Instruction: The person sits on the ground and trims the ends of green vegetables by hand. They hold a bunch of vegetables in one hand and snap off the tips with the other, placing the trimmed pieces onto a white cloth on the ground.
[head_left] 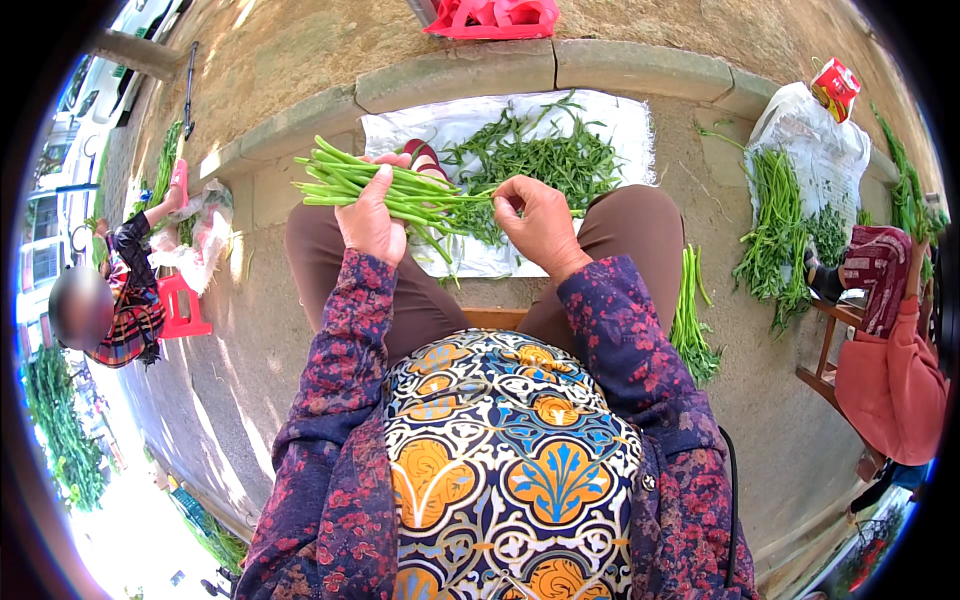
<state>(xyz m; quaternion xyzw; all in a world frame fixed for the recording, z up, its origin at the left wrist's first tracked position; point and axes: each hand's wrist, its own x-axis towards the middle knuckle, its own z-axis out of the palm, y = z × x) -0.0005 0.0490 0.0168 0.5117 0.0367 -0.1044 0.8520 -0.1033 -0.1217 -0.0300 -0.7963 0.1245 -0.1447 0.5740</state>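
A bundle of long green leaf-vegetable stems (335,180) lies across my left hand (372,222), whose fingers are closed round its middle, thumb on top. The cut ends point left and thinner ends reach right. At those thinner ends, my right hand (540,225) pinches a thin green stem between thumb and fingers; part of it is hidden behind the hand. Both hands are above my lap. Beyond my knees, a heap of loose green leaves (560,150) rests on a white woven sheet (400,122) on the ground.
More long stems (690,320) lie beside my right knee. A stone curb (460,75) runs behind the sheet, with a red plastic bag (495,18) past it. At right, greens (770,220) lie on another sheet near a seated person (890,370). Another person (130,310) sits left by a red stool (180,308).
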